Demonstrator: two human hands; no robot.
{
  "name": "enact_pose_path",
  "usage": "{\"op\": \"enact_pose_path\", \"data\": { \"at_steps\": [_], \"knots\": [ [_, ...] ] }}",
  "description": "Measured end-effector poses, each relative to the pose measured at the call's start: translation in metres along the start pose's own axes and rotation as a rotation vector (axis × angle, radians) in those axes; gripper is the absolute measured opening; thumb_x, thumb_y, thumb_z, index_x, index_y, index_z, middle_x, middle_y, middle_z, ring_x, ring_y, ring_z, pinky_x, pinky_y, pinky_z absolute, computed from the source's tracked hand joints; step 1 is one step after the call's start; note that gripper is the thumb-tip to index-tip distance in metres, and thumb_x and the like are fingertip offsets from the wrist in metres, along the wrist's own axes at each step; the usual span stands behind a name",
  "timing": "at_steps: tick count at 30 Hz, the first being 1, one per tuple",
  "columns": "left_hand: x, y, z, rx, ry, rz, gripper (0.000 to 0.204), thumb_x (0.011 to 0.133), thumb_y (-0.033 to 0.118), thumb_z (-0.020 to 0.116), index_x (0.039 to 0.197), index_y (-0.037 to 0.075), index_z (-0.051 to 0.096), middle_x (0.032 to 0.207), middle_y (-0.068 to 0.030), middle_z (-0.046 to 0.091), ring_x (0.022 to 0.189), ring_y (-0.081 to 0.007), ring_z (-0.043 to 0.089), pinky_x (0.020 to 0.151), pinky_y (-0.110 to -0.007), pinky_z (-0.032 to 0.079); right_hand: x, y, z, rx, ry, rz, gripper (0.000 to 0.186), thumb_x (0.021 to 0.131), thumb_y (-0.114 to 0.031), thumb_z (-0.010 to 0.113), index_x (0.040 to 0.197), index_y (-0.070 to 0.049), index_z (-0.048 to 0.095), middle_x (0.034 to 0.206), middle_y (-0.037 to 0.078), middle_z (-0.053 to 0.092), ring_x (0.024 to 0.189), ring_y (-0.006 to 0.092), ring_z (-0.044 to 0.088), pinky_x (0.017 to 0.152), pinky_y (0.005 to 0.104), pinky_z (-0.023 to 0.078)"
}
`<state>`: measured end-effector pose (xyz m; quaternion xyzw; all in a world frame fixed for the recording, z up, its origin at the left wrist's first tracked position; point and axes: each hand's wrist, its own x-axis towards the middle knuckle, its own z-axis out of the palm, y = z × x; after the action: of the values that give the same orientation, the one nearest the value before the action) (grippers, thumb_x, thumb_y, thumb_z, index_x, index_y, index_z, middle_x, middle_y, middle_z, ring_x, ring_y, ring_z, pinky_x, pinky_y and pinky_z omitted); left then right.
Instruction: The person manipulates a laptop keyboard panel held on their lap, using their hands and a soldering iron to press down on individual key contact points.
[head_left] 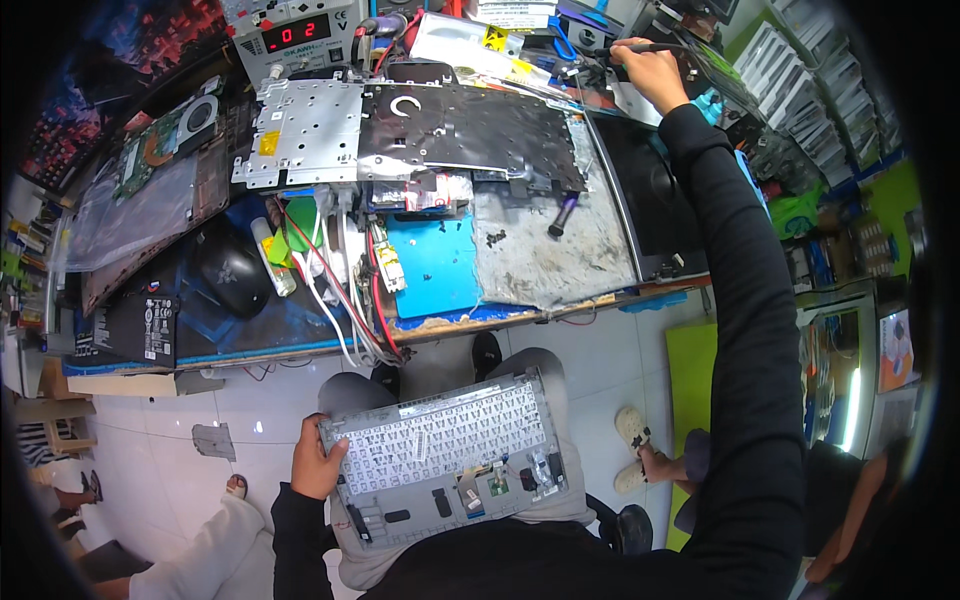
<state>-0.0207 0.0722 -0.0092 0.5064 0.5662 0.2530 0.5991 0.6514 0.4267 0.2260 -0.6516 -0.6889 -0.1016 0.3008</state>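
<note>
A grey laptop top case lies underside up across my lap, with the pale back of its keyboard showing. My left hand grips the case at its left edge, thumb on top and fingers beneath. Far from it, my right arm stretches to the back right of the bench. There my right hand is closed around a slim black pen-shaped tool, which looks like a soldering iron. Small items lie close around that hand, including blue-handled scissors. A small green board sits on the case's near part.
The bench carries a metal laptop plate, a dark screen panel, a grey work cloth, a black mouse and a power supply. White cables hang over its front edge. Other people's legs show on both sides.
</note>
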Motion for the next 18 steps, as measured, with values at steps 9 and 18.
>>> {"op": "enact_pose_path", "data": {
  "at_steps": [9,18],
  "knots": [
    [-0.002,0.010,0.001,0.014,0.008,-0.043,0.051,0.096,-0.004,0.065,0.140,-0.002,0.039,0.118,-0.0181,0.064,0.109,-0.0230,0.068,0.095,-0.035,0.053,0.014,0.004,0.005,0.150,-0.070,0.254,0.030,0.094,-0.024,0.070,0.111,-0.001,0.078,0.099,0.011,0.080,0.093,0.0199,0.076,0.086,0.0307,0.056],
    [-0.006,0.008,0.002,0.065,-0.005,-0.066,0.051,0.096,-0.003,0.066,0.138,-0.002,0.039,0.118,-0.0186,0.064,0.110,-0.0222,0.067,0.096,-0.034,0.052,0.010,0.016,0.012,0.121,-0.111,0.208,0.033,0.096,-0.028,0.069,0.116,-0.003,0.078,0.099,0.009,0.080,0.089,0.0157,0.075,0.082,0.0290,0.055]
  ]
}}
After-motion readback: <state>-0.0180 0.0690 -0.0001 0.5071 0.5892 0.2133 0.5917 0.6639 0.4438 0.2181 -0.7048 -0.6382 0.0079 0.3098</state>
